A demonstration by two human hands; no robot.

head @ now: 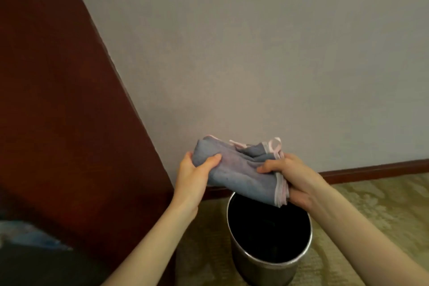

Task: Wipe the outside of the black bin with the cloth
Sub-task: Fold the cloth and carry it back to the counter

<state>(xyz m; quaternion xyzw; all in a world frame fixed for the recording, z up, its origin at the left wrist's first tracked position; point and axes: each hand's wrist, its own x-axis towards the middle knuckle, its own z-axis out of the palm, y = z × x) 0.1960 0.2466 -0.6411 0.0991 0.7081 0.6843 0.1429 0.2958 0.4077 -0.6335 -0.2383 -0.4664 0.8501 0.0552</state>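
Observation:
A round bin (262,268) with a silvery rim and a black inside stands upright on the carpet, low in the middle of the view. Above its opening I hold a bunched grey-blue cloth (243,169) with pale pink edging. My left hand (195,174) grips the cloth's left end, thumb on top. My right hand (294,176) grips its right end, where the pink hem hangs down over the bin's far rim. The cloth is apart from the bin's outside wall.
A dark red-brown wooden panel (58,100) rises at the left, close beside the bin. A pale wall (255,53) with a dark skirting board (376,169) stands behind. Patterned beige carpet (371,211) spreads to the right. Dark fabric (34,260) lies at the bottom left.

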